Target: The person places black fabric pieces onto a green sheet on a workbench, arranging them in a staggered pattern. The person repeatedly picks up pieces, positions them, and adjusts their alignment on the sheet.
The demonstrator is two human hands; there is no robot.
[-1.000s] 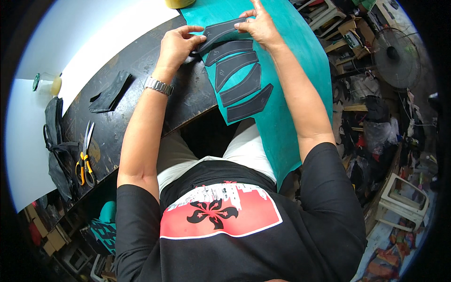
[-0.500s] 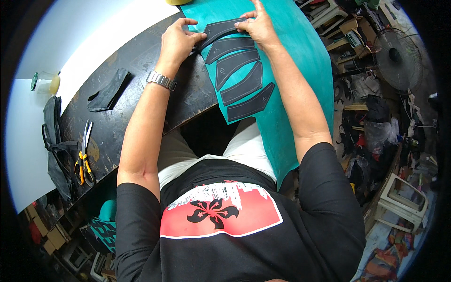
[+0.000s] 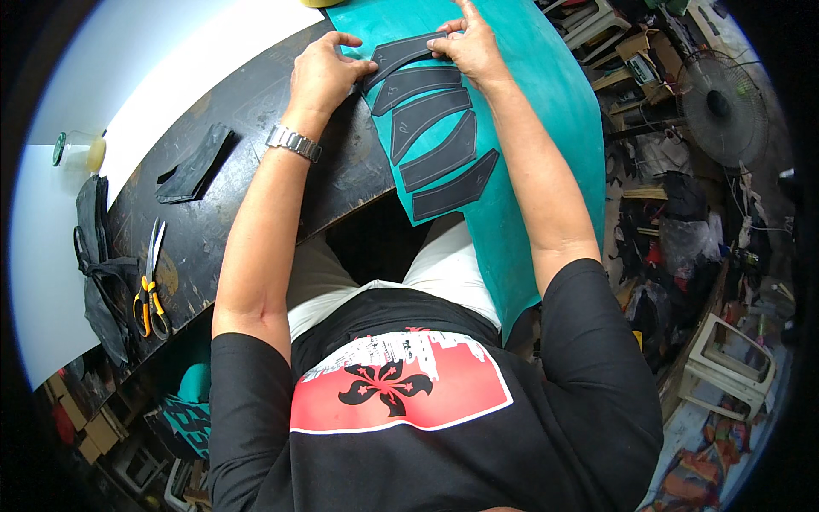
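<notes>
A curved black pattern piece (image 3: 404, 53) lies at the far end of a green sheet of material (image 3: 546, 111). My left hand (image 3: 328, 75) pinches its left end between thumb and fingers, over the sheet's edge. Its right end is between the thumb and fingers of my right hand (image 3: 471, 53), whose index finger points up and away. Nearer to me on the sheet, several similar black pieces form a column: a thin curved piece (image 3: 418, 85), a broader one (image 3: 426, 119), another curved one (image 3: 444, 158) and the nearest one (image 3: 456, 189). Pale outlines and marks show on them.
On the dark table (image 3: 256, 111) to the left lie folded black scraps (image 3: 196, 166), orange-handled scissors (image 3: 152, 286) and a tied black bundle (image 3: 102, 273). A clear jar (image 3: 84, 152) stands farther left. To the right are a fan (image 3: 721, 107), a plastic stool (image 3: 729, 367) and clutter.
My left hand has shifted very slightly right, with less dark material showing below its fingertips. My right hand keeps its pinch, and the other pieces have stayed in place.
</notes>
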